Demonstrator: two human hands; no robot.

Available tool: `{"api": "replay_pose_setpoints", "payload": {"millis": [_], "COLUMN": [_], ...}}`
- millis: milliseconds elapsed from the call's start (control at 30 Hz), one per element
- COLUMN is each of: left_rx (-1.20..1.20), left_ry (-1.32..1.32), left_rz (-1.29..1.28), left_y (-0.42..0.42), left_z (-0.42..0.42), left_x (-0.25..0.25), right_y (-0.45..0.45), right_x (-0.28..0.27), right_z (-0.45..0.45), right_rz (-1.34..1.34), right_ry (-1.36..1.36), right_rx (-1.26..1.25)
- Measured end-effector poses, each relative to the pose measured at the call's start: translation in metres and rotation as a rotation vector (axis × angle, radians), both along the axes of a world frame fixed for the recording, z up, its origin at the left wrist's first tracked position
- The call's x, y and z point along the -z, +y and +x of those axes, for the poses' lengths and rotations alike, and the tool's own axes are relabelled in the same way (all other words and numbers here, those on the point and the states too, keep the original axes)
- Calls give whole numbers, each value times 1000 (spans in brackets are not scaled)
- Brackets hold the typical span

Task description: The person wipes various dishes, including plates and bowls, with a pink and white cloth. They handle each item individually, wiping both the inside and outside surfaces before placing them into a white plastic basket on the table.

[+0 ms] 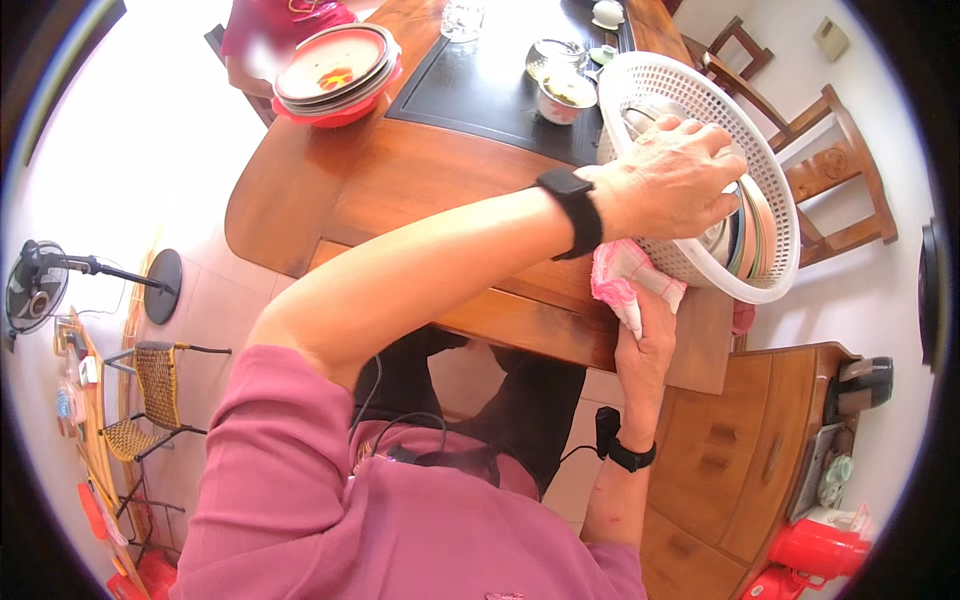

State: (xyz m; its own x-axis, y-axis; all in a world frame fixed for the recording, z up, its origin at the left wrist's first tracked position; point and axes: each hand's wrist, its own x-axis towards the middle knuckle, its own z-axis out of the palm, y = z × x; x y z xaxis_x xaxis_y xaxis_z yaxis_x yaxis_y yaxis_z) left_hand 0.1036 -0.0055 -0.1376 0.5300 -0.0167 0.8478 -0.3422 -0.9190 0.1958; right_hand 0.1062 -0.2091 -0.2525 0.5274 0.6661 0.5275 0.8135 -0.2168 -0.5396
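Note:
My left hand (667,176) reaches across to the right and down into a white plastic colander basket (637,71). Its fingers bend over the dishes inside, and whether they grip one is hidden. Several plates (757,232) stand on edge along the basket's right side, beside shiny metal ware partly covered by the hand. Just below the basket, my right hand (649,322) holds a pink and white cloth (626,274), bunched near the basket's lower wall.
A stack of plates (334,67) in a red basin stands at the wooden table's (450,172) far left. A black tea tray (480,97) carries a lidless cup (566,97) and a glass pot (551,56). Beyond the stack, another person (292,22) is partly visible. A wooden cabinet (727,450) stands right.

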Motion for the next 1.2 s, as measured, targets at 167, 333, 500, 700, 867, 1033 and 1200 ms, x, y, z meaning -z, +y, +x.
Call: {"api": "replay_pose_setpoints", "payload": {"millis": [167,333,500,700,867,1033,1200], "left_rx": [-110,-495,-928,-913,-888,-872,-823], "left_ry": [118,321,429,684,627,598,439], "left_rz": [117,239,365,321,237,225,317], "left_y": [28,146,237,258,255,254,239], "left_z": [-84,-184,-239,-251,-250,-254,-260], "left_x": [-5,10,24,39,30,26,21], "right_y": [-2,0,2,3,1,2,3], "right_x": [2,1,-1,-4,-2,-2,-2], "right_z": [3,0,0,-2,0,-2,-1], "right_rz": [-26,-30,-12,-22,-37,-27,-30], "right_ry": [-54,-98,-81,-73,-98,-76,-77], "right_rx": [15,12,-7,16,29,26,12]}}
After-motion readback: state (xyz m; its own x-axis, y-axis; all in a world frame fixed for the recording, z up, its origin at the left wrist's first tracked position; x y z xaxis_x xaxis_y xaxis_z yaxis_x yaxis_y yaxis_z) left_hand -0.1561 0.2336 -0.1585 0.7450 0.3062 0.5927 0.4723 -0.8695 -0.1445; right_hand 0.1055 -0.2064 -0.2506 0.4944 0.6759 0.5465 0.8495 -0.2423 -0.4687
